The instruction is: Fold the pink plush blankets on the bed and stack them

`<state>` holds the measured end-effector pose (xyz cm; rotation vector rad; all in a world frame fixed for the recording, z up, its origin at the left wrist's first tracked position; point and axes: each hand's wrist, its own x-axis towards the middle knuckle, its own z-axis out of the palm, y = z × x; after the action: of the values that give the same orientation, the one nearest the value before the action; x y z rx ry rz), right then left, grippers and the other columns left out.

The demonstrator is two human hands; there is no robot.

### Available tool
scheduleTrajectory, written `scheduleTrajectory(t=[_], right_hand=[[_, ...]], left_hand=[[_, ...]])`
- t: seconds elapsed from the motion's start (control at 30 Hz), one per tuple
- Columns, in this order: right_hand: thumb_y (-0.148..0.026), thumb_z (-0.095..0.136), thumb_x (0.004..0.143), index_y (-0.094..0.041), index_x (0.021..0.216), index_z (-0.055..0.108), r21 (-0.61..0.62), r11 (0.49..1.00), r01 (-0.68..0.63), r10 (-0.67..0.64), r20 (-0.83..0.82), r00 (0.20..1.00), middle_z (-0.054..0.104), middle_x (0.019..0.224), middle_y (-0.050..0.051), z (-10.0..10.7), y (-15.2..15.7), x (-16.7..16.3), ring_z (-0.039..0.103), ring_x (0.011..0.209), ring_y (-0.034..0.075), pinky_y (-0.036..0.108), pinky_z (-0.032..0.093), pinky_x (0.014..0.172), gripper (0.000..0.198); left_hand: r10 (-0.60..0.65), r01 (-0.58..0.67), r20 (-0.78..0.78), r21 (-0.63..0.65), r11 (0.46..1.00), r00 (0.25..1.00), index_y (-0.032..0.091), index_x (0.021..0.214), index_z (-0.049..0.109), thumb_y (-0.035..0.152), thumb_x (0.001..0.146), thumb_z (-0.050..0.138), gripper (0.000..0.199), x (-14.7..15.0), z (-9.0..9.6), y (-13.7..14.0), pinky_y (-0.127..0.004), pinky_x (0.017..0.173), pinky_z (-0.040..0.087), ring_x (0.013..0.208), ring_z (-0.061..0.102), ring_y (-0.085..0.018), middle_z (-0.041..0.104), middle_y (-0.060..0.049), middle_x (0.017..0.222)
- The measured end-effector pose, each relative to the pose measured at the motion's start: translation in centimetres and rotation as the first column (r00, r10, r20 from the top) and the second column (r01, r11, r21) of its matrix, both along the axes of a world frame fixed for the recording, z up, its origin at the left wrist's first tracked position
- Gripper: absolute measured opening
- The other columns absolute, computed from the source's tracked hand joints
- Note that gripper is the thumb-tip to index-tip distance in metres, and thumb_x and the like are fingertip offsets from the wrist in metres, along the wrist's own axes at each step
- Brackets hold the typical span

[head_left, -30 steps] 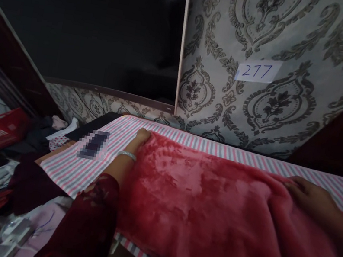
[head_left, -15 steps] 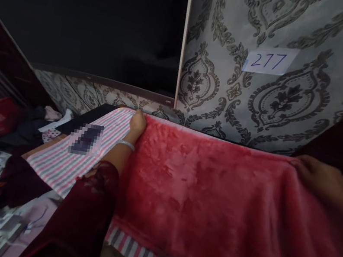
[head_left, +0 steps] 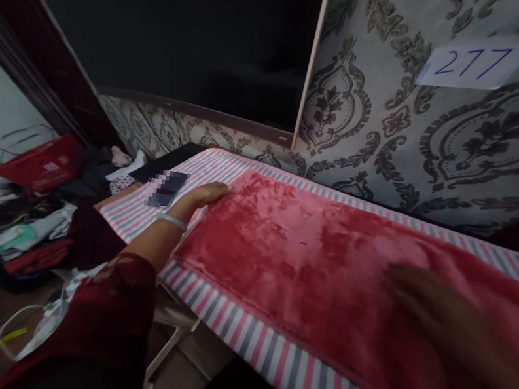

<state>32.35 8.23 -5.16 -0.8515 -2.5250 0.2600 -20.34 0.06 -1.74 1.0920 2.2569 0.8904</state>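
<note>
- Nearest, my dark red left sleeve [head_left: 113,323] covers what lies behind it; the bottom middle is too dark to make out.
- A striped cloth [head_left: 259,340] shows along the near edge, its stripes running roughly near to far.
- My right hand [head_left: 425,302] is blurred over the red plush cloth [head_left: 299,254], fingers stretched out and pinching nothing I can see; I cannot tell whether it touches.
- The plush lies on the striped cloth, long axis left to right, its right part slanting nearer. Its short end faces left; my right forearm and the picture's edge hide the other.
- My left hand [head_left: 204,195] rests at that left end, fingers pointing right; I cannot tell whether they pinch the edge.
- Left of it, a dark rectangle [head_left: 173,188] is partly pixelated.
- Farthest, a black screen [head_left: 168,26] is cut off at the top.
</note>
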Motion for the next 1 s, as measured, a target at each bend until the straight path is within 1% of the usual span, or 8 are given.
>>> scheduleTrajectory(t=[0.07,0.13,0.3,0.4,0.57,0.7,0.87,1.0], right_hand=[[-0.044,0.043,0.099,-0.028,0.121,0.069,-0.049,0.981,-0.189,0.191,0.040,0.981,0.070,0.124,0.008,-0.9,-4.8,-0.2,0.067,0.113,0.028,0.046,0.056,0.099,0.038],[-0.049,0.052,0.096,-0.030,0.127,0.068,-0.042,0.975,-0.220,0.222,0.066,0.973,0.068,0.130,0.008,-2.3,-8.0,0.1,0.067,0.114,0.029,0.047,0.058,0.096,0.039],[-0.045,0.049,0.099,-0.027,0.127,0.068,-0.012,0.984,-0.180,0.180,-0.005,0.984,0.068,0.128,0.010,-5.7,-9.2,0.8,0.067,0.113,0.029,0.048,0.058,0.094,0.039],[-0.039,0.041,0.101,-0.024,0.115,0.072,0.042,0.988,-0.147,0.150,-0.084,0.985,0.072,0.117,0.010,-6.2,-8.8,-0.1,0.069,0.104,0.027,0.047,0.059,0.088,0.037],[-0.037,0.036,0.101,-0.022,0.094,0.071,0.107,0.994,-0.014,0.029,-0.141,0.990,0.073,0.093,0.009,-5.2,-9.2,-0.9,0.070,0.086,0.026,0.043,0.059,0.077,0.038],[-0.037,0.036,0.101,-0.022,0.093,0.068,0.186,0.979,0.078,-0.033,-0.231,0.972,0.071,0.089,0.009,-5.0,-9.3,-0.3,0.068,0.081,0.025,0.040,0.057,0.073,0.036],[-0.034,0.038,0.101,-0.021,0.096,0.071,0.190,0.981,-0.027,0.046,-0.100,0.994,0.072,0.091,0.010,-5.8,-10.1,-0.7,0.067,0.084,0.025,0.040,0.056,0.075,0.036],[-0.049,0.047,0.099,-0.018,0.115,0.069,0.156,0.984,-0.082,0.084,-0.004,0.996,0.071,0.109,0.013,-5.9,-11.1,-0.3,0.066,0.097,0.028,0.044,0.056,0.083,0.041]], left_hand=[[-0.016,0.016,0.077,-0.003,1.000,0.997,0.017,0.096,0.072,0.046,0.085,0.067,0.031,0.4,-0.5,-3.8,-0.029,0.076,0.055,0.089,0.071,-0.022,0.077,-0.007,0.094],[-0.025,0.025,0.175,0.004,1.000,0.984,0.017,0.098,0.071,0.048,0.082,0.071,0.035,0.9,-1.1,-7.4,-0.032,0.078,0.056,0.091,0.072,-0.024,0.076,-0.009,0.095],[0.009,-0.066,0.592,0.075,0.995,0.806,0.016,0.083,0.070,0.043,0.073,0.083,0.032,2.2,-2.1,-13.2,-0.032,0.078,0.058,0.081,0.072,-0.023,0.075,-0.008,0.081],[0.033,-0.098,0.629,0.069,0.993,0.776,0.016,0.077,0.070,0.040,0.072,0.085,0.029,3.0,-2.0,-14.0,-0.031,0.078,0.058,0.079,0.072,-0.021,0.075,-0.007,0.078],[0.031,-0.099,0.611,0.078,0.992,0.791,0.013,0.078,0.070,0.029,0.076,0.082,0.020,4.2,-1.3,-14.1,-0.031,0.073,0.059,0.068,0.071,-0.020,0.074,-0.007,0.072],[0.016,-0.122,0.568,0.150,0.981,0.823,0.015,0.084,0.070,0.024,0.079,0.079,0.014,4.5,-0.3,-14.8,-0.027,0.071,0.058,0.070,0.071,-0.018,0.075,-0.004,0.074],[0.037,-0.129,0.527,0.140,0.982,0.849,0.014,0.086,0.070,0.023,0.071,0.085,0.023,4.1,-0.1,-15.5,-0.029,0.068,0.057,0.070,0.072,-0.021,0.075,-0.006,0.073],[0.055,-0.137,0.499,0.130,0.982,0.865,0.015,0.087,0.070,0.020,0.067,0.087,0.026,3.9,-0.8,-15.3,-0.028,0.065,0.056,0.070,0.071,-0.021,0.075,-0.005,0.076]])
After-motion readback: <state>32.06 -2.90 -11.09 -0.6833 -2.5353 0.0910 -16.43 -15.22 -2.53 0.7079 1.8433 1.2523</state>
